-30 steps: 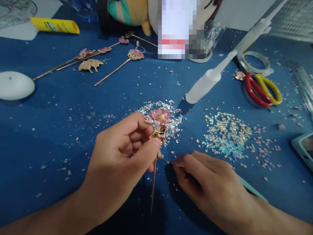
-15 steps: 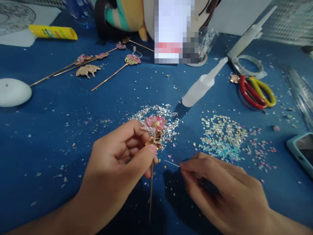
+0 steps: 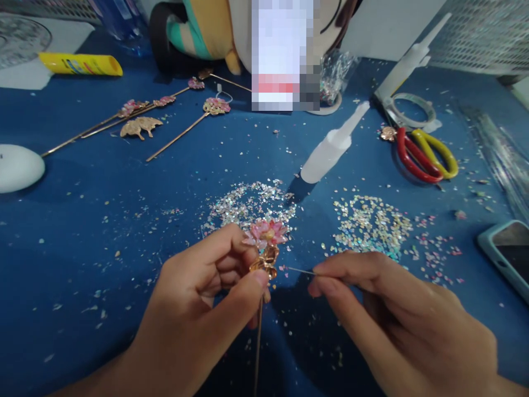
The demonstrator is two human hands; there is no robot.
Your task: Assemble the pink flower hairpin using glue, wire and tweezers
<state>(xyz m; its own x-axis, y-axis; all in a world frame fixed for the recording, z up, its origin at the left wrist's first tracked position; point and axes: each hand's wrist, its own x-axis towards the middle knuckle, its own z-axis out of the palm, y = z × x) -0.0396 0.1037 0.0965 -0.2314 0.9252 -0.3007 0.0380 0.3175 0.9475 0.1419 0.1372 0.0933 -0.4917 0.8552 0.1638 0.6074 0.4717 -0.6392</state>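
Note:
My left hand (image 3: 206, 298) is closed on a gold hairpin (image 3: 263, 262), thumb and fingers pinching it just below the pink flower (image 3: 268, 234) at its top. Small gold loops show under the flower, and the long gold stem (image 3: 258, 342) hangs down below my fingers. With thumb and forefinger my right hand (image 3: 397, 309) pinches a thin needle (image 3: 301, 271). Its tip points left and is a little to the right of the hairpin's gold part, apart from it. Behind the flower lies a pile of silvery flakes (image 3: 243, 203).
Pale flakes (image 3: 372, 223) lie to the right. Beyond stand a white squeeze bottle (image 3: 326, 157), red-and-yellow scissors (image 3: 419, 157) and a roll of tape (image 3: 413, 113). A phone (image 3: 510, 256) rests at the right edge. Several finished-looking hairpins (image 3: 177, 135), a glue stick (image 3: 80, 64) and a white oval object (image 3: 20, 168) are left.
The view has shifted slightly. The hairpin sits lower in view, held in the same grip. My right hand has turned a little, and the needle tip is nearer the gold loops.

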